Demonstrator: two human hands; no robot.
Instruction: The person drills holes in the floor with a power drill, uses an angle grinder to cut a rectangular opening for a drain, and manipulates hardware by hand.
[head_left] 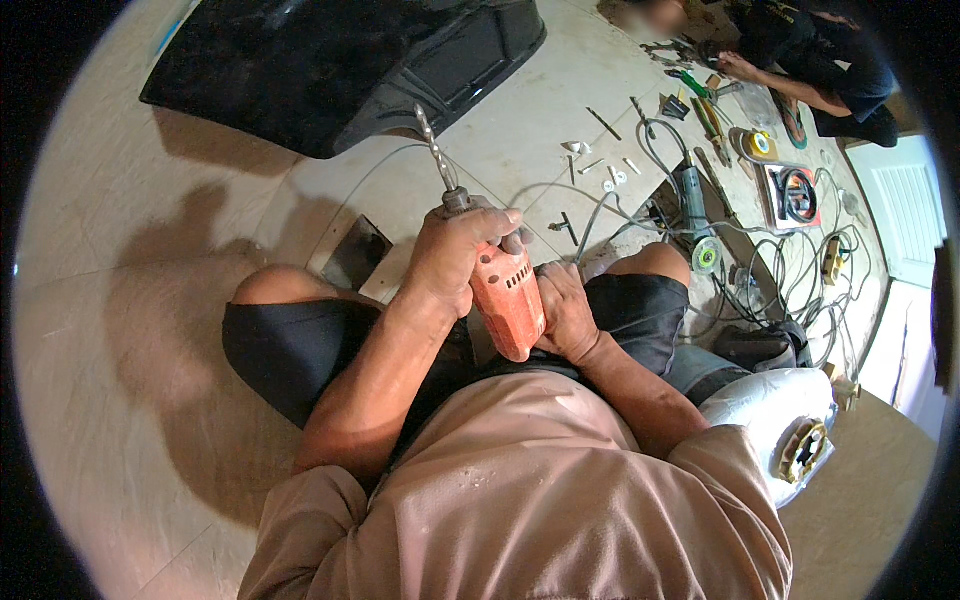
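Observation:
An orange power drill [508,300] is held in front of my lap, tilted so its front points away and slightly left. A long spiral drill bit [434,148] sits in its chuck. My left hand [440,255] is closed around the front of the drill, just behind the chuck. My right hand [570,315] is curled at the drill's right side, where its handle is; the fingertips are partly hidden. The bit's tip overlaps the edge of a large glossy black molded shell [340,65] in view; I cannot tell whether they touch. A chuck key [566,227] lies on the floor ahead.
An angle grinder [692,200] lies right of my right knee, beside tangled cables [770,262]. Small white pieces and loose bits are scattered ahead. A wrapped white container [745,415] stands at my right side. Another person [820,70] handles tools at the far right.

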